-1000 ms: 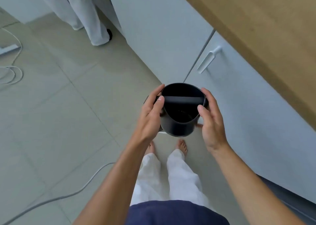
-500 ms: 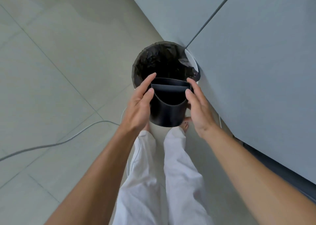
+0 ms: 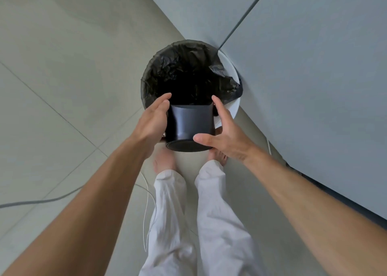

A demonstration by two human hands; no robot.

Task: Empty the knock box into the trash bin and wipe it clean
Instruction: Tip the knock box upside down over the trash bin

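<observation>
Carefully, I held the knock box (image 3: 191,127) tipped away from me over the trash bin (image 3: 231,110), its flat base turned back toward my face and its open mouth pointing down into the black liner (image 3: 167,70). To do this step well, I judged that the mouth had to sit fully inside the ring of the bin before the tilt went any steeper, so that no grounds could slide past the near edge onto the floor (image 3: 62,66) or my bare feet just below. A firm shake or a knock on the base seemed wise, since damp pucks tend to cling to the walls; whether anything was falling I could not see, because the box's own body hid its opening. My left hand (image 3: 151,122) was closed on the left wall, palm pressed flat and fingers reaching forward toward the rim. My right hand (image 3: 227,133) gripped the opposite wall, thumb laid across the lower edge near the base and fingers stretched up along the side. Both forearms ran straight out in front of me, wrists bent slightly downward. The bin stood against the grey cabinet (image 3: 314,87), just ahead of my toes.
</observation>
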